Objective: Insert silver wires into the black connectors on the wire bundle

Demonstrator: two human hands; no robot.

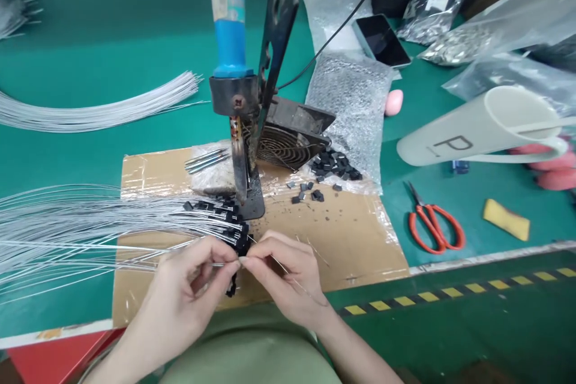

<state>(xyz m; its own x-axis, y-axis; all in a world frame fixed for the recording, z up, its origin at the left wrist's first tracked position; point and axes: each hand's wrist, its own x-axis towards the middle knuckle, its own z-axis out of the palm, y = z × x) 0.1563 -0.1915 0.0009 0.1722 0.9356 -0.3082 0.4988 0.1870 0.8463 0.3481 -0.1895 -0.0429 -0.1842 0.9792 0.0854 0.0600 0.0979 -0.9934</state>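
My left hand (193,282) is closed, thumb and forefinger pinching a thin grey-white wire at its end. Against it, fingertips nearly touching, my right hand (288,273) is closed on a thin silvery solder wire (281,265) that runs across the fingers. What lies between the two sets of fingertips is too small to make out. Just behind them is a bundle of white wires (157,216) with black connectors (229,216) on the ends. A blue-handled soldering iron (228,30) is clamped tip down in a black metal stand (274,30) above the connectors.
Cardboard (351,246) lies under the work. Behind are a small fan (288,141), loose black pieces (335,165) and bubble wrap (351,96). To the right are red-handled scissors (435,228), a yellow sponge (506,219), a white mug (463,132) and a phone (381,41). More white wires (99,114) lie left.
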